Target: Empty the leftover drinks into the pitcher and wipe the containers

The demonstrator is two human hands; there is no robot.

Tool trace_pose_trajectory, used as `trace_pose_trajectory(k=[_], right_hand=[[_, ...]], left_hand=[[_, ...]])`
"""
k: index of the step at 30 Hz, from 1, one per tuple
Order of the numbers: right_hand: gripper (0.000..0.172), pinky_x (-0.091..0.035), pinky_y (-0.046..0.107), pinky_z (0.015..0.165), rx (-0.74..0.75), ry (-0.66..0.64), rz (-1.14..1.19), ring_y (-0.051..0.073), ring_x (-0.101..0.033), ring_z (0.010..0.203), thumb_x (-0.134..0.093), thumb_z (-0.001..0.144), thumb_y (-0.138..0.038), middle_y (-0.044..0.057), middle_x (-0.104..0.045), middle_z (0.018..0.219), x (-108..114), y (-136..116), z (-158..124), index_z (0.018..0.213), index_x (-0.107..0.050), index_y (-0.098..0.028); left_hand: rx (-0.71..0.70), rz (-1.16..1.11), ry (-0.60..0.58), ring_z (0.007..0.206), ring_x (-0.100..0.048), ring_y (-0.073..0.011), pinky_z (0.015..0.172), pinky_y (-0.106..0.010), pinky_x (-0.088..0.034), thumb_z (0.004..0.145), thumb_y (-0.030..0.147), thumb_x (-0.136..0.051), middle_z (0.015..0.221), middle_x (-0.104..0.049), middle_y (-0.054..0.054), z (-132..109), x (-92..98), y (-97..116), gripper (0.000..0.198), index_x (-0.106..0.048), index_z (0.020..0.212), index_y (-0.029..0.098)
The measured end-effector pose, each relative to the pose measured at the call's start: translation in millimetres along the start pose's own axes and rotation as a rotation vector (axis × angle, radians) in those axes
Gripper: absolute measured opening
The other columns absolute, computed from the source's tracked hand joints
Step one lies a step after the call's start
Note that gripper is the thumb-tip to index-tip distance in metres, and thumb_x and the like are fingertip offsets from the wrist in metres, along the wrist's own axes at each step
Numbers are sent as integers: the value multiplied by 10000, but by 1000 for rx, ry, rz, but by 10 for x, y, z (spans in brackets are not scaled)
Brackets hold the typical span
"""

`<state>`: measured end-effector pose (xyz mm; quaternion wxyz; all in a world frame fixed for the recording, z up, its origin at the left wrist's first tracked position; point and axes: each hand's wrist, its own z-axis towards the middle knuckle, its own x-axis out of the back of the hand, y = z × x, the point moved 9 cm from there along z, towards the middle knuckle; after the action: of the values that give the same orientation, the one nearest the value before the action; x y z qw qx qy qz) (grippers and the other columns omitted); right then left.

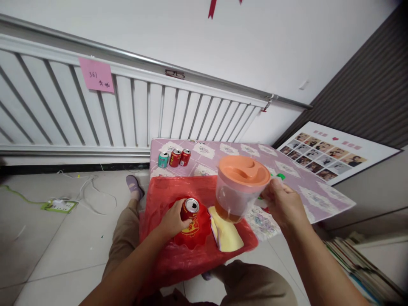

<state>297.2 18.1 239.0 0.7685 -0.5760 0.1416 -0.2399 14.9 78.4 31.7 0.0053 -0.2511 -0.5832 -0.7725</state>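
My left hand [174, 219] is wrapped round an opened dark red drink can [190, 208], held over a red scalloped tray [204, 238] with yellow print. In my right hand [282, 197] is the handle of a clear pitcher [234, 195] with an orange lid. A little amber liquid lies at the bottom of the pitcher, which is tilted slightly. Under the pitcher a folded yellow cloth [227, 233] rests on the red cover [162, 187]. Whether the can touches the tray is hard to tell.
A teal can [163, 160] and two red cans, one a red can [185, 157] at the right, stand on the patterned tablecloth [223, 148]. Small green items [280, 176] sit behind the pitcher. A radiator [140, 110] lines the wall; a power strip [59, 205] lies on the floor.
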Motion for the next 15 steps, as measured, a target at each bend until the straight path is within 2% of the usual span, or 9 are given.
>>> trace_pose_trajectory(k=[3,7,11,15], right_hand=[[548,-315,272,434,-42,35,-64,97,-331,452,-761,637,-682,-61,-359,472,143,75,-70,505,-469,-238],[531,-378,277,448,-125,49,-215,118,-438,466,-775,558,-721,-24,-514,508,266,198,-110,585,-590,-223],[557,-419,292,463,-113,1,-355,146,-501,487,-747,549,-747,12,-587,532,229,188,-125,637,-661,-203],[469,-440,302,462,-30,-34,-419,157,-513,475,-755,595,-667,14,-583,508,114,88,-143,633,-679,-205]], left_hand=[[-10,-24,-25,1245,-570,-297,1107,-470,-419,676,158,-752,1335,-605,-131,7,19,48,690,-505,1320,178],[-37,-33,-46,1252,-568,-294,1115,-462,-416,692,166,-742,1345,-603,-123,-12,47,88,680,-503,1329,188],[-1,0,-17,1314,-525,-308,1143,-477,-387,685,173,-756,1419,-548,-149,-60,90,34,747,-461,1372,176],[35,-16,10,1333,-508,-294,1159,-471,-370,690,161,-754,1434,-535,-143,-123,142,29,755,-449,1381,183]])
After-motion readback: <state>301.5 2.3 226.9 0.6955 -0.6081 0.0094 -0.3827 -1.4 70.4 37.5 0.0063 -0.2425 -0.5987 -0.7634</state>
